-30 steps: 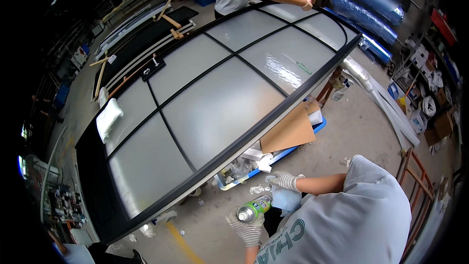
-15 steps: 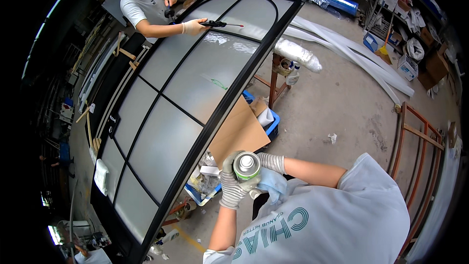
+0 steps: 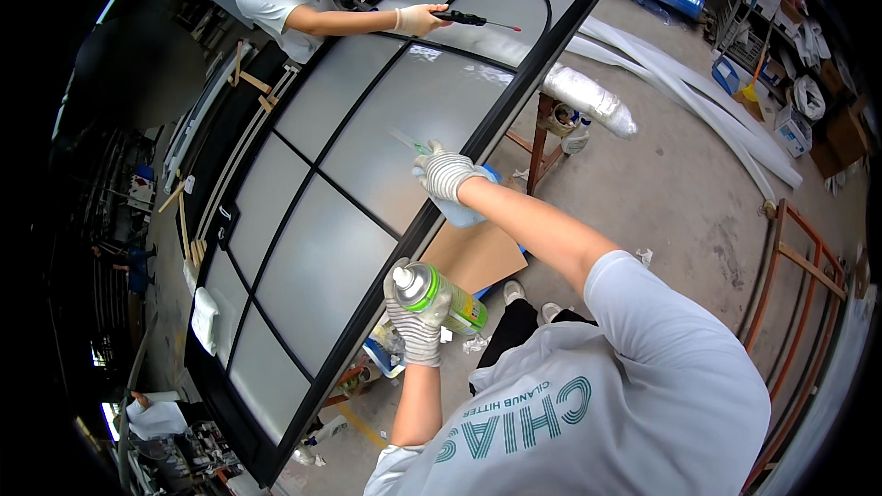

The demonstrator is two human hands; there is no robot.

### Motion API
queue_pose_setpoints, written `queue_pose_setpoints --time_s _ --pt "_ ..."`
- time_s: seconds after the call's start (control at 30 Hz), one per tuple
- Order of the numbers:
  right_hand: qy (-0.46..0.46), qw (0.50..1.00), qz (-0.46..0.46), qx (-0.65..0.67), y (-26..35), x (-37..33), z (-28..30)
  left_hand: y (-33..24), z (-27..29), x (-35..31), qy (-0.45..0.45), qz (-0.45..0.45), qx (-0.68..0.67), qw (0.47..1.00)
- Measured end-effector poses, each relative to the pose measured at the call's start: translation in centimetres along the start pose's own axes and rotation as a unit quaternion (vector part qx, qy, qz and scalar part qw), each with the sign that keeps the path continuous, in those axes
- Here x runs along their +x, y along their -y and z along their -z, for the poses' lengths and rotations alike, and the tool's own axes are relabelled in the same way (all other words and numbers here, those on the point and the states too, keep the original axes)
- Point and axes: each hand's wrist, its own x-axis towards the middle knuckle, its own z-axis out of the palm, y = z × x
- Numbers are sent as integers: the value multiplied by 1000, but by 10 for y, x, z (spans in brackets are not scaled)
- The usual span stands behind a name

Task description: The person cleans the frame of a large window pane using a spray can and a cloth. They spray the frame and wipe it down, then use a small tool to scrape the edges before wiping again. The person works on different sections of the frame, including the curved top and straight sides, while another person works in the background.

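Gloved in striped white-grey knit, my left hand is closed round a green and yellow spray can with a white nozzle, tilted beside the near edge of the framed panel. My right hand reaches out over that panel's edge with a light blue cloth bunched beneath the palm. Its fingertips are at a slim green and clear object lying on the glass; whether they touch it I cannot tell. The large frosted glass panel has a black frame and black dividing bars.
Across the panel a co-worker's gloved hand holds a black tool with a thin red-tipped rod. A folded white cloth lies at the panel's left end. Below is a cardboard sheet; a wrapped roll and an orange metal rack stand right.
My right hand has moved from beside the can up and forward over the panel, carrying the blue cloth. The can has tilted and shifted slightly left. The co-worker's tool has moved right.
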Motion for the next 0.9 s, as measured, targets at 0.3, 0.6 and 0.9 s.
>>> queue_pose_setpoints --time_s 0.3,0.6,0.9 --pt "133 980 -90 -114 12 59 20 19 40 32 -67 22 -43 997" --pt "51 899 39 433 -67 -113 148 25 -13 101 51 38 -19 998" --pt "-156 919 -86 350 -245 -122 125 11 -134 138 149 81 14 985"
